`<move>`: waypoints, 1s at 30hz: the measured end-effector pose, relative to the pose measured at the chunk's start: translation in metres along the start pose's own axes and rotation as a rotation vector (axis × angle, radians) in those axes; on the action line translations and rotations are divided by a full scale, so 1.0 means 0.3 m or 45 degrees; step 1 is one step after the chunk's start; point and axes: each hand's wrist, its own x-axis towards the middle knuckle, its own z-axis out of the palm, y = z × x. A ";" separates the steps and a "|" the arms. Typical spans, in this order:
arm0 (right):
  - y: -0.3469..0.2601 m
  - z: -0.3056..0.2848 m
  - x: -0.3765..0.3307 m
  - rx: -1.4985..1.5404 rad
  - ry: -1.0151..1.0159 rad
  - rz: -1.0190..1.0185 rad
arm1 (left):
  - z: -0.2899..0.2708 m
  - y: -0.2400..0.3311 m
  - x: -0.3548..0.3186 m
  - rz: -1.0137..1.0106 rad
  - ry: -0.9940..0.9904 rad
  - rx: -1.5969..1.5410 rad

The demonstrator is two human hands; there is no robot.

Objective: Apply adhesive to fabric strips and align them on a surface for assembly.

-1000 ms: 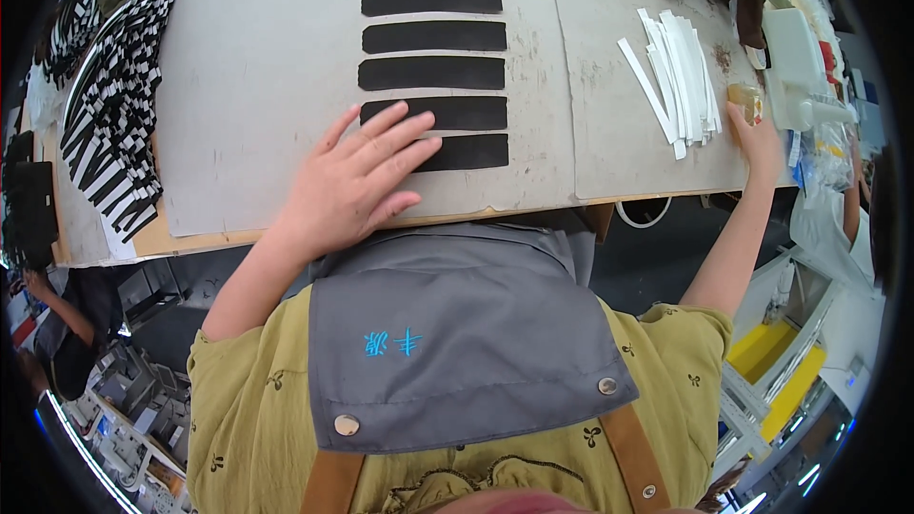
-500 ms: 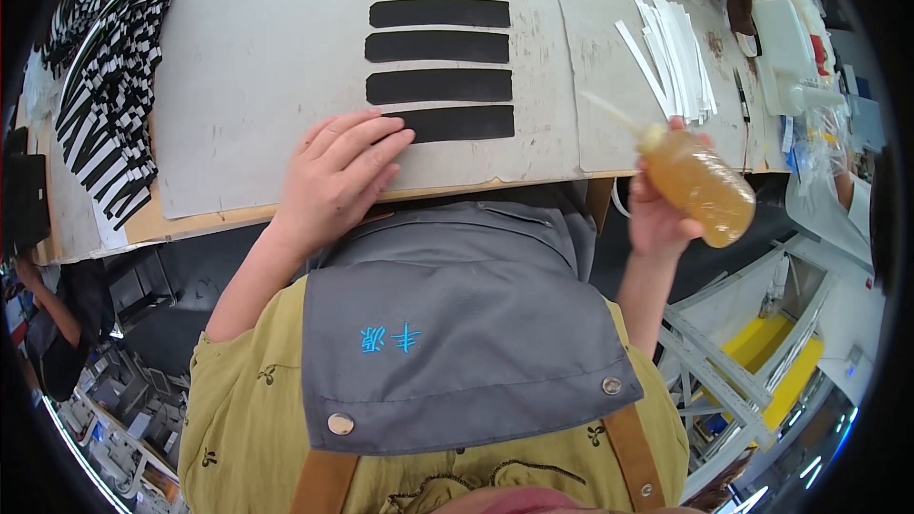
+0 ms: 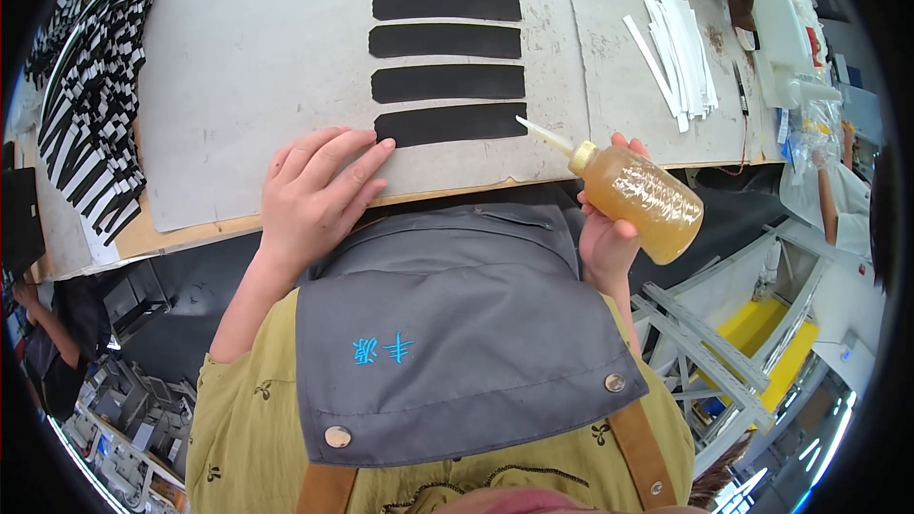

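My right hand (image 3: 614, 219) is wrapped round a clear squeeze bottle (image 3: 647, 198) of amber liquid, tilted so that its thin pale nozzle points left. The nozzle tip meets the right end of the nearest black strip (image 3: 447, 126), which lies flat near the table's front edge. At that strip's left end rests my left hand (image 3: 319, 186), fingers stretched out, the fingertips touching its lower left corner. Beyond it, several more black strips (image 3: 446, 83) lie parallel in a column going away from me.
White strips (image 3: 676, 57) lie in a loose pile on the table (image 3: 257, 67) at the right. A large bundle of black and white strips (image 3: 100, 86) covers the left end. A thin pen-like tool (image 3: 741, 86) lies beyond the white pile. A person's arm (image 3: 826, 198) shows at the far right.
My right hand has brought the bottle leftward, its nozzle now at the nearest strip's right end. My left hand has shifted slightly left and stays at the strip's left end.
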 end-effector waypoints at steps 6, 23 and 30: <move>-0.010 0.039 -0.017 -0.140 0.119 -0.153 | 0.005 0.001 0.002 0.000 -0.004 0.006; 0.011 0.022 -0.010 -0.481 -0.151 -0.357 | 0.006 0.001 -0.001 0.004 0.005 0.015; 0.023 -0.023 -0.002 -0.065 -0.091 -0.306 | 0.003 0.003 0.003 0.012 -0.001 0.009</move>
